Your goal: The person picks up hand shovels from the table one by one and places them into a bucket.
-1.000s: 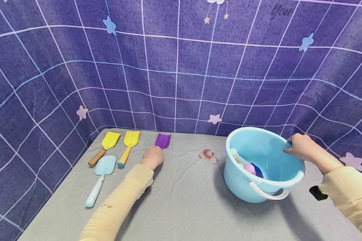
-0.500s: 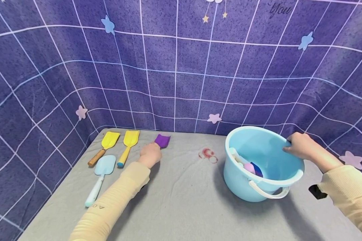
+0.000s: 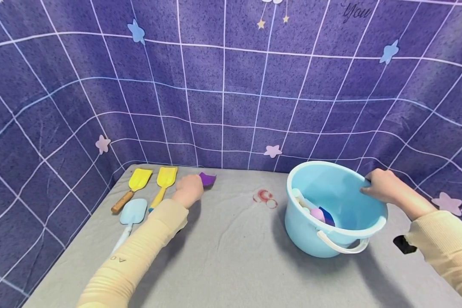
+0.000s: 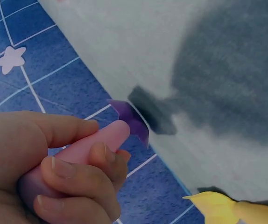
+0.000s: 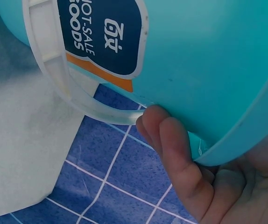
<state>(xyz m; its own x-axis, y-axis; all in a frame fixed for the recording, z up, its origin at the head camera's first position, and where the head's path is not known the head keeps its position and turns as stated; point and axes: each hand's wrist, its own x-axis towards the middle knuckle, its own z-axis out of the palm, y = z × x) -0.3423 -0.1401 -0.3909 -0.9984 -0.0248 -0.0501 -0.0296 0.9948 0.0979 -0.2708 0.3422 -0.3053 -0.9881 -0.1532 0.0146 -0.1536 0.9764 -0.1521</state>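
Left hand (image 3: 188, 191) grasped the pink handle (image 4: 85, 148) of the purple shovel (image 3: 207, 179), held just above the far side of the counter (image 3: 231, 265), while the right hand (image 3: 385, 187) gripped the blue bucket (image 3: 306, 233) by its rim (image 5: 250, 133), over to the right. A snug grip seemed best, with the shovel kept clear of the yellow shovels (image 3: 166, 176) nearby and the bucket steadied so that it would not tip.

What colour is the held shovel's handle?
Pink: the shovel's handle shows best in the left wrist view.
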